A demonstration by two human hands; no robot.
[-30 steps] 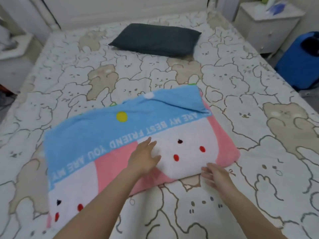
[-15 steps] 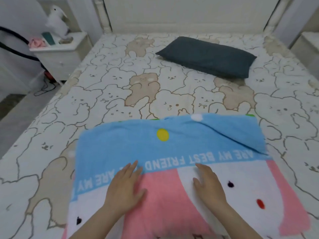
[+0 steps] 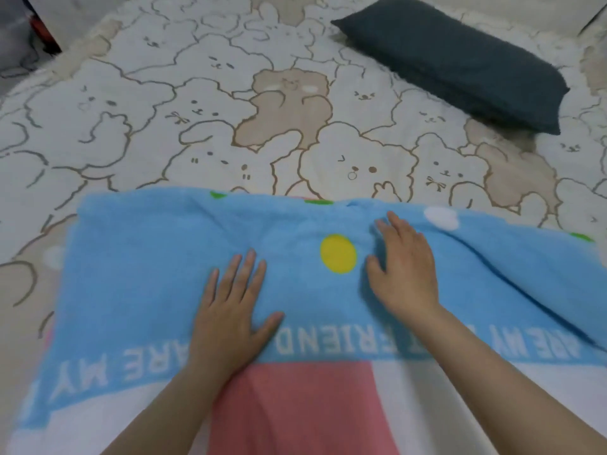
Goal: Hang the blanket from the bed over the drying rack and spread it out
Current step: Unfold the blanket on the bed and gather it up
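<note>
The folded blanket (image 3: 141, 274), blue at the far side with white lettering and pink and white nearer me, lies flat on the bed (image 3: 164, 126). My left hand (image 3: 230, 307) rests palm down on the blue band, fingers straight. To the right of a yellow dot, my right hand (image 3: 404, 270) lies on the blue band too, fingers reaching towards the blanket's far edge, where the cloth bunches a little. No drying rack is in view.
A dark grey pillow (image 3: 460, 64) lies at the far right of the bed. The sheet carries a bear and rabbit print. A strip of floor with a dark object (image 3: 23, 31) shows at the top left corner.
Both hands have slid away from me across the blanket, from the pink and white part up onto the blue band. The view has moved closer and lower.
</note>
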